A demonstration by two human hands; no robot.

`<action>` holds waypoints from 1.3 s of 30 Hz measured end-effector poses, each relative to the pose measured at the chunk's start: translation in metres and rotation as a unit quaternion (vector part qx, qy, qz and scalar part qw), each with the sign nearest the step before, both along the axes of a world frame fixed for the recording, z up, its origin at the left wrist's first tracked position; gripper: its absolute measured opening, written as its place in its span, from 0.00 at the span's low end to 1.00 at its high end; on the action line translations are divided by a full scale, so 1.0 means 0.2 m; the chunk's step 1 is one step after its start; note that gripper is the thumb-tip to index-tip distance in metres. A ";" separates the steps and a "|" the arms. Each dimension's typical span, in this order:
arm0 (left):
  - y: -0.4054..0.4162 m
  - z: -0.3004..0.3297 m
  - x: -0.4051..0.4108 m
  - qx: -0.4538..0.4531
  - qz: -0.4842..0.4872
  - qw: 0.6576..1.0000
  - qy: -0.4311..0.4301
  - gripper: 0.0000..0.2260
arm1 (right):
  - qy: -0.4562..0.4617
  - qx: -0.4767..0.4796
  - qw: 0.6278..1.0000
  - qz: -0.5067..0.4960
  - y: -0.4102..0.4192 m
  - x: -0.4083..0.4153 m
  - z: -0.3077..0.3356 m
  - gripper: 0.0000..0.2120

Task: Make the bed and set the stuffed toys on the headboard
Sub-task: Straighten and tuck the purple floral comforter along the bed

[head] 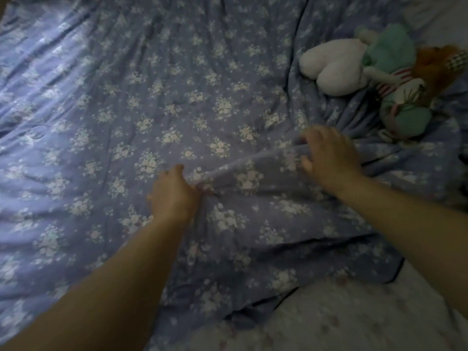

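Observation:
A blue quilt with white flower print [162, 102] lies spread over the bed and fills most of the view. My left hand [173, 193] grips a raised fold of the quilt near the middle. My right hand [329, 154] grips the same fold further right, fingers curled over the cloth. At the upper right lie the stuffed toys: a white plush [334, 64], a green and white doll with striped sleeves [397, 97] and an orange-haired doll [440, 64], all resting on the quilt beyond my right hand.
A pale sheet with faint pink flowers [342, 312] shows at the bottom right where the quilt's edge ends. A white pillow or sheet [440, 19] sits at the top right corner. The headboard is out of view.

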State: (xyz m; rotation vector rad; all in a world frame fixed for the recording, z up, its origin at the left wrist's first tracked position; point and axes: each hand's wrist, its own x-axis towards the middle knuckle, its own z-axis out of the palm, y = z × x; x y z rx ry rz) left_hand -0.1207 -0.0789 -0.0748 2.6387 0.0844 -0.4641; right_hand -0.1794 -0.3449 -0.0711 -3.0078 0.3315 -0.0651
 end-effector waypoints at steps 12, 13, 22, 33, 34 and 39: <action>0.05 -0.41 -0.73 0.113 -0.347 0.920 0.139 0.22 | 0.204 -0.012 0.900 0.384 0.47 -0.71 -0.47 0.23; 0.08 -0.45 -0.79 0.158 -0.352 0.910 0.154 0.24 | 0.210 -0.015 0.902 0.377 0.51 -0.75 -0.52 0.23; 0.21 -0.45 -0.75 -0.053 -0.189 0.962 0.189 0.07 | 0.212 0.002 0.948 0.237 0.64 -0.74 -0.52 0.44; 0.34 -0.10 -0.90 0.026 -0.434 0.886 0.158 0.34 | 0.403 0.222 0.885 0.073 0.77 -0.82 0.00 0.11; 0.34 -0.09 -0.92 0.058 -0.442 0.889 0.104 0.31 | 0.432 0.252 0.864 0.055 0.78 -0.83 0.05 0.10; 0.43 -0.02 -1.02 0.082 -0.340 0.936 0.038 0.12 | 0.571 0.213 0.793 0.003 0.78 -0.90 0.30 0.31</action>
